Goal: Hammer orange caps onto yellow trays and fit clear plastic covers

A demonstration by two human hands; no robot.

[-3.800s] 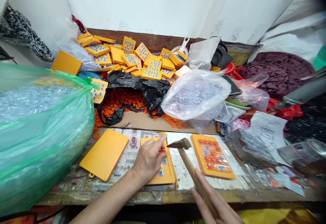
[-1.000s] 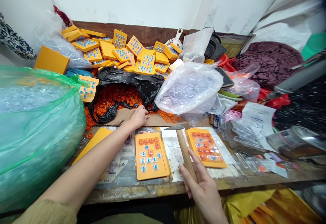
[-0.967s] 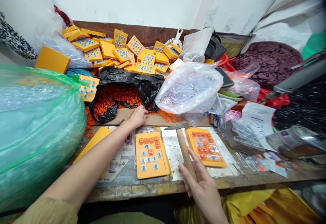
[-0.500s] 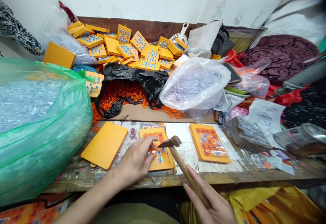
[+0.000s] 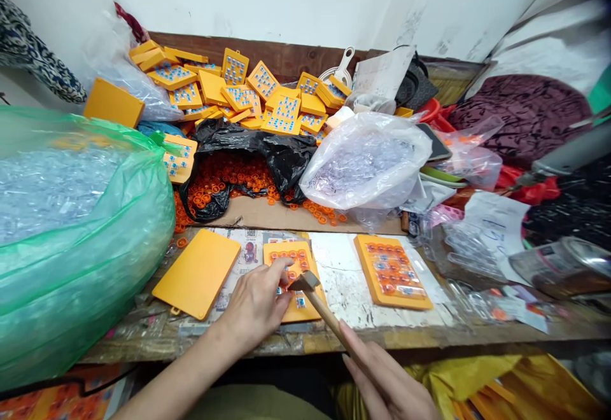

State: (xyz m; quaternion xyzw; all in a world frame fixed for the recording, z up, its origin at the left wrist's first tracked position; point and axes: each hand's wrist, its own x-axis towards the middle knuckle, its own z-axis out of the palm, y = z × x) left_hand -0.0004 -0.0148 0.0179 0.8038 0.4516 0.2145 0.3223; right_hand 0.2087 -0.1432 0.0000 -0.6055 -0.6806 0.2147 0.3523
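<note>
My right hand is wrapped around the wooden handle of a hammer, whose metal head is over the middle yellow plastic board. That board lies on the bench with orange ring pieces along its upper rows and blue-and-clear squares lower down. Resting on the same board, my left hand has its thumb and index finger drawn together close to the hammer head. What they pinch is hidden. To the left lies a plain yellow board, face down. A yellow board filled with orange pieces lies to the right.
A black bag spills orange rings behind the boards. Beside it stands a white bag of clear pieces. A large green bag bulges over the bench's left side. Yellow boards are heaped at the back; a metal can lies right.
The hammer head has come down and left, nearer my left fingers and the middle board. My left hand stays at nearly the same spot on the board.
</note>
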